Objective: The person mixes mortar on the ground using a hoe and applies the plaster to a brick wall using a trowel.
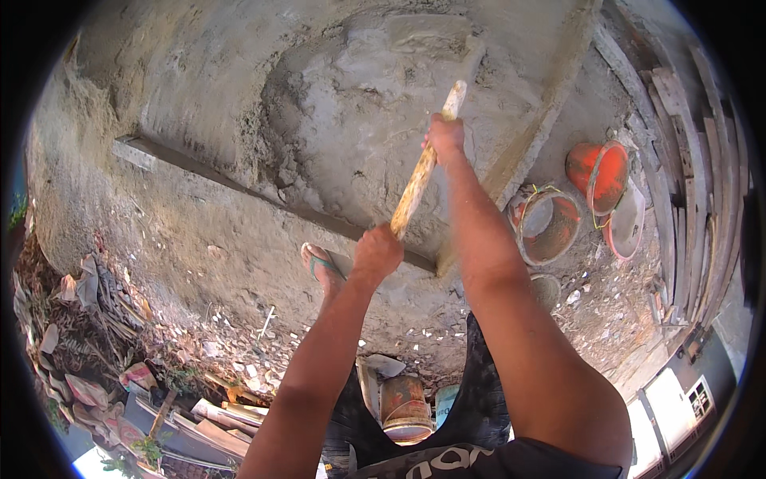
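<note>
Both of my hands grip the pale wooden handle of a hoe, which slants up and away to the right. My left hand is closed around its near end. Higher up the handle, my right hand is wrapped round it. The far end is coated grey, and what looks like the hoe's blade lies in the wet mortar, mostly smeared over. A mortar-caked board borders the mortar on the near left, and another board runs along its right side.
An orange bucket, a mortar-stained bucket and a tilted pinkish container stand to the right, beside stacked planks. My sandalled foot is by the near board. Rubble and scrap wood lie lower left; another bucket sits between my legs.
</note>
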Action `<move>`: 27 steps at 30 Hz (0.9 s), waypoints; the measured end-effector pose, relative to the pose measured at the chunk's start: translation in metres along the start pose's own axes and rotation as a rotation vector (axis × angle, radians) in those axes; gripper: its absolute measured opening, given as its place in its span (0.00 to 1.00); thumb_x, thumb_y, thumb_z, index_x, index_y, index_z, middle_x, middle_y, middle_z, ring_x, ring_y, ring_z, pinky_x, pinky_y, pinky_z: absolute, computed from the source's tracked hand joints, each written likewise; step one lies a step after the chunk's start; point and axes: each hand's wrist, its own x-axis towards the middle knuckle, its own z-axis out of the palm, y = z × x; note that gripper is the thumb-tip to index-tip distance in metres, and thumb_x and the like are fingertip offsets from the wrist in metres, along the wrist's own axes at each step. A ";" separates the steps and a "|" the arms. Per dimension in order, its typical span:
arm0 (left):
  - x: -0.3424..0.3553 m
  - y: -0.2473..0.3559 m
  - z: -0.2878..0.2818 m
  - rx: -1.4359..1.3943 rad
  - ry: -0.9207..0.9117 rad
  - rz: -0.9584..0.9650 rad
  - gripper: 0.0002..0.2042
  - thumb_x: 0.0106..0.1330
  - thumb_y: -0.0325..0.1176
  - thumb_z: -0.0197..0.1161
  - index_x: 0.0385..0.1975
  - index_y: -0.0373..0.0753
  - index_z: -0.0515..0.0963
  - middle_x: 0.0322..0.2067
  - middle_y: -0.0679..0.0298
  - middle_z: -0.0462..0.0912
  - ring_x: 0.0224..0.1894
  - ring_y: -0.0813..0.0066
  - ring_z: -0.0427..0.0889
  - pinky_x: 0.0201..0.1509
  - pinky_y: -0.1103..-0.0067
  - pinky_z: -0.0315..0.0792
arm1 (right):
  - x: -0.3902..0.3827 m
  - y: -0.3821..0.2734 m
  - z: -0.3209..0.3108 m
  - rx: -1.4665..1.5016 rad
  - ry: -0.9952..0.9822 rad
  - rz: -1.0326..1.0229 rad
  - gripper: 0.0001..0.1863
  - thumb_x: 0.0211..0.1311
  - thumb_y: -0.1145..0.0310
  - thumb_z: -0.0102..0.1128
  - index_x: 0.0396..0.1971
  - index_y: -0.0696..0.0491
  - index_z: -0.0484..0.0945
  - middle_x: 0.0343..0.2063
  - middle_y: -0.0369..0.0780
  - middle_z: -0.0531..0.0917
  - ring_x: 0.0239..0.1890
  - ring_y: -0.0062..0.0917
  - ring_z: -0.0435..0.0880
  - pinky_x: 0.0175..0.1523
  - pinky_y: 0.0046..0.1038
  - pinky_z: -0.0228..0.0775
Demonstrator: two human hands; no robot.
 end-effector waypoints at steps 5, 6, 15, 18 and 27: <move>-0.111 -0.026 0.025 0.079 -0.164 -0.087 0.11 0.62 0.34 0.61 0.38 0.32 0.77 0.31 0.36 0.84 0.39 0.35 0.86 0.47 0.52 0.80 | -0.079 0.120 -0.067 0.216 -0.042 0.397 0.10 0.73 0.61 0.57 0.41 0.50 0.69 0.22 0.35 0.71 0.17 0.22 0.72 0.19 0.31 0.71; -0.140 -0.037 0.031 0.096 -0.182 -0.132 0.12 0.62 0.35 0.62 0.39 0.33 0.77 0.31 0.37 0.85 0.39 0.36 0.86 0.46 0.52 0.80 | -0.111 0.133 -0.070 0.214 -0.006 0.434 0.10 0.72 0.61 0.57 0.42 0.50 0.69 0.22 0.34 0.71 0.17 0.22 0.72 0.20 0.31 0.71; -0.166 -0.060 0.124 -0.198 0.042 -0.152 0.13 0.60 0.37 0.67 0.38 0.40 0.73 0.27 0.41 0.84 0.33 0.37 0.84 0.38 0.49 0.78 | -0.167 0.062 -0.062 0.093 -0.153 0.126 0.18 0.63 0.75 0.56 0.50 0.57 0.61 0.20 0.38 0.73 0.12 0.22 0.73 0.14 0.29 0.67; -0.026 -0.019 0.045 -0.173 0.227 -0.096 0.11 0.60 0.33 0.67 0.36 0.38 0.73 0.27 0.40 0.83 0.33 0.35 0.84 0.36 0.50 0.79 | -0.067 -0.027 0.012 0.156 -0.204 -0.061 0.14 0.64 0.71 0.59 0.45 0.56 0.66 0.21 0.35 0.72 0.15 0.20 0.71 0.17 0.28 0.69; 0.024 0.005 0.013 -0.317 0.028 -0.222 0.13 0.59 0.29 0.56 0.40 0.30 0.79 0.39 0.33 0.83 0.47 0.33 0.82 0.55 0.52 0.75 | 0.015 -0.017 0.064 -0.333 -0.038 -0.005 0.14 0.60 0.67 0.60 0.38 0.64 0.75 0.23 0.41 0.79 0.19 0.26 0.79 0.20 0.31 0.76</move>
